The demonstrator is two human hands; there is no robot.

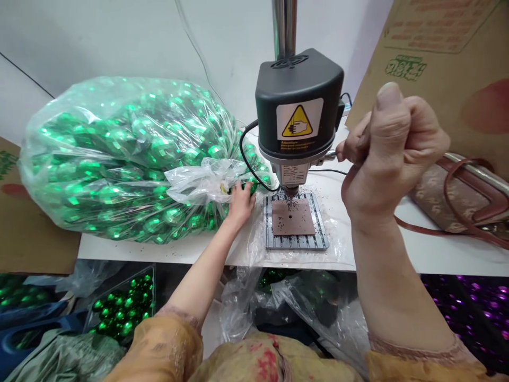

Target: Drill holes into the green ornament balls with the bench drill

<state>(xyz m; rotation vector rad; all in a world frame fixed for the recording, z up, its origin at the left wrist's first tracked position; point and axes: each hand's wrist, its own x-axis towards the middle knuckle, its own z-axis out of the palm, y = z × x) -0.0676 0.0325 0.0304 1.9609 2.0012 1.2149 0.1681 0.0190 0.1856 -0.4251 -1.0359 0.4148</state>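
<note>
A small black bench drill press (298, 103) stands on the white table, its chuck above a brown square board (304, 225) with a dark hole. My right hand (392, 148) is closed in a fist at the press's right side, beside the silver hub (330, 155). The feed handle appears to be inside that fist, mostly hidden. To the left lies a big clear plastic bag (115, 159) full of shiny green balls. My left hand (240, 206) reaches to the bag's gathered mouth (204, 180), its fingers curled over a green ball (251, 187), partly hidden.
Dark crumbs lie on the slotted metal base (320, 241) and table. A cardboard box (449, 58) and a patterned handbag (449, 199) with a brown strap stand right. Below the table edge are a tray of green balls (125, 305), loose plastic film (242, 302) and purple balls (485, 302).
</note>
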